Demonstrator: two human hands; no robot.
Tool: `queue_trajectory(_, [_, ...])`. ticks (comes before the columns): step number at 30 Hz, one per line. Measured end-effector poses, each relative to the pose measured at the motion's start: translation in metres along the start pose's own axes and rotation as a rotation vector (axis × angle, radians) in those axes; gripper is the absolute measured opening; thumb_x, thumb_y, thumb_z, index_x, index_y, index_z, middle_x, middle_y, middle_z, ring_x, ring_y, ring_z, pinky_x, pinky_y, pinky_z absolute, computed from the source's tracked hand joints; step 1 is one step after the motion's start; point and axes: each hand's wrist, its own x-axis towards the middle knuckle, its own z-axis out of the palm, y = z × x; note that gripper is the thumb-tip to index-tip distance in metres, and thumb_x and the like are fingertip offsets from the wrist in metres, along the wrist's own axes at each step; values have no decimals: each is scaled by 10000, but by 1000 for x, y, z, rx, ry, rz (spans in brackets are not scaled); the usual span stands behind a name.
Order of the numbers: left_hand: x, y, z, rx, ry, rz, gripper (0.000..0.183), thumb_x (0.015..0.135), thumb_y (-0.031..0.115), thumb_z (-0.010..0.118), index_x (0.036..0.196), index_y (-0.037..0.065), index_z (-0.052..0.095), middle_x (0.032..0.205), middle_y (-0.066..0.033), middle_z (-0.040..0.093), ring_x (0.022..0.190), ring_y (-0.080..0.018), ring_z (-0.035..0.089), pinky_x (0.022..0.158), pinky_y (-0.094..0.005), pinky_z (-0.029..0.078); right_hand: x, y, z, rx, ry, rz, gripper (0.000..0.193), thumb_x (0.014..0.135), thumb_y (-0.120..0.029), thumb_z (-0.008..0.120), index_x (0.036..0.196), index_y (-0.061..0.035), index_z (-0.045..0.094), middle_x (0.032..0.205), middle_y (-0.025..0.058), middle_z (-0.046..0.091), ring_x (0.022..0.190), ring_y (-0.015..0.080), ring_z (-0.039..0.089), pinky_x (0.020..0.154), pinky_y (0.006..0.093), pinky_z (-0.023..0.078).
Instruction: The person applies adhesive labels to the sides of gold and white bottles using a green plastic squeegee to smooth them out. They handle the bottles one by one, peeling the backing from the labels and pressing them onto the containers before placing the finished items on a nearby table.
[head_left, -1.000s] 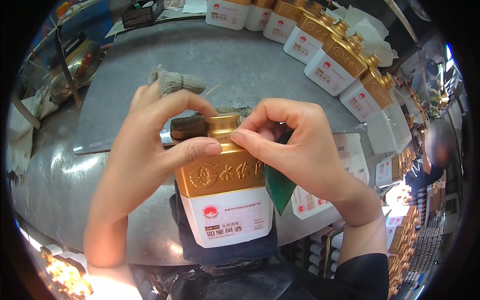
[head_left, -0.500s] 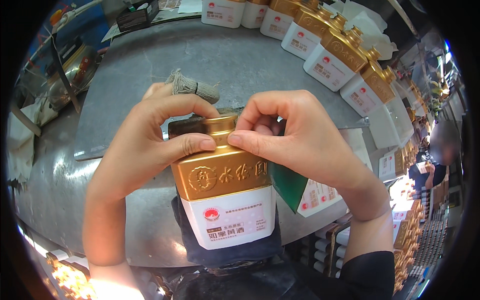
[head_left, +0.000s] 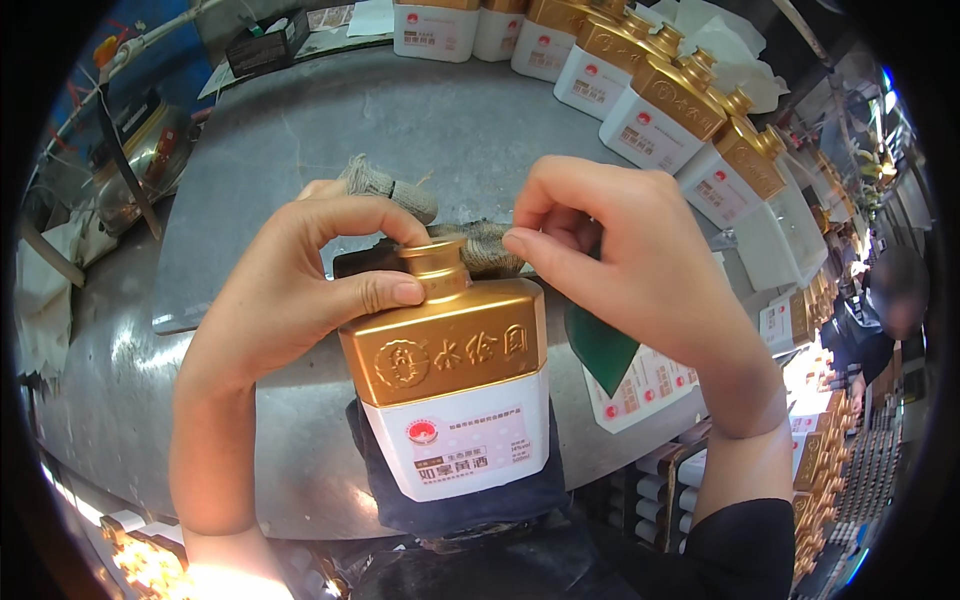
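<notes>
A flat-sided bottle [head_left: 450, 435], white below with a gold embossed shoulder and neck, leans back on a dark folded cloth [head_left: 395, 495]. My left hand [head_left: 265, 285] grips its gold neck between thumb and index finger. Grey knit fabric [head_left: 400, 197] with a black band seems to cover another finger of that hand. My right hand [head_left: 640, 250] is apart from the neck on the right, thumb and index finger pinched. A flat, pointed green piece [head_left: 603, 350], like a scraper, juts from under its palm. Whether the pinched fingertips hold anything is too small to tell.
Behind the neck lies a dark, worn roll [head_left: 490, 248] on the metal table [head_left: 270, 130]. A sheet of printed labels [head_left: 655, 392] is at the right. Several similar bottles [head_left: 650, 125] line the far right edge, near a clear plastic box [head_left: 785, 240]. A black tray [head_left: 268, 45] sits far left.
My right hand has moved away from the bottle neck, to the right and slightly up, with the green piece. My left hand keeps its hold on the neck.
</notes>
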Motion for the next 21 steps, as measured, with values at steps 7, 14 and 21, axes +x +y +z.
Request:
queue_trajectory(7, [0, 0, 1, 52, -13, 62, 283, 730, 190, 817, 949, 48, 710, 902, -44, 637, 965, -189, 524, 913, -310, 382, -32, -4, 20, -241, 158, -380, 269, 781, -98, 755, 1044, -54, 715, 665, 35, 551, 582, 195, 496, 508, 302, 418])
queue_trajectory(14, [-6, 7, 1, 72, 141, 163, 334, 764, 262, 785, 993, 30, 711, 1006, -56, 671, 973, -180, 538, 928, -324, 370, -33, -5, 25, -260, 186, -387, 298, 778, -119, 763, 1062, -48, 708, 681, 32, 557, 592, 195, 510, 516, 304, 430])
queue_trajectory(21, [-48, 9, 20, 219, 325, 283, 240, 783, 16, 710, 1014, 73, 739, 844, -74, 721, 832, -229, 566, 853, -339, 423, -39, -4, 23, -182, 282, -308, 297, 769, -104, 746, 1054, -41, 686, 757, 46, 653, 615, 200, 565, 557, 304, 467])
